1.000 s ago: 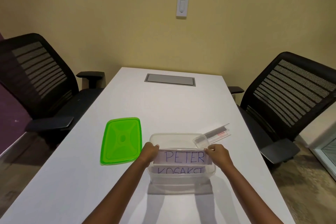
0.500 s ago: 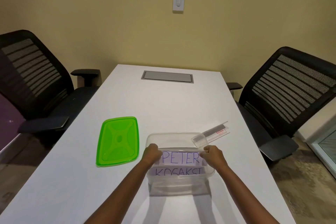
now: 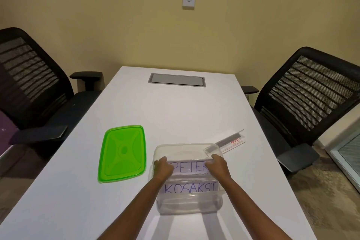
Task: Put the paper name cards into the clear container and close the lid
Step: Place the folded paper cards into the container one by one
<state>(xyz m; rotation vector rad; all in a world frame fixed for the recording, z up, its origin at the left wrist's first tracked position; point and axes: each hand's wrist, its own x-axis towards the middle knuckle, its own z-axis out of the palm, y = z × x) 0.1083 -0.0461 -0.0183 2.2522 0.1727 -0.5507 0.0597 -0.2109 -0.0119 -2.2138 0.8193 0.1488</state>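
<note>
Paper name card (image 3: 188, 167) pinched between left hand (image 3: 163, 167) and right hand (image 3: 217, 166), inside clear container (image 3: 181, 147).

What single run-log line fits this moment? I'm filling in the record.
step: card going in | left hand, right hand: holding PETER card in container | KOSAKSI card: inside | lid: off, left of container

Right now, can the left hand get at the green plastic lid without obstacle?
Probably yes. The green plastic lid lies flat beside the left hand with only bare white table between, but that hand holds a paper name card.
</note>
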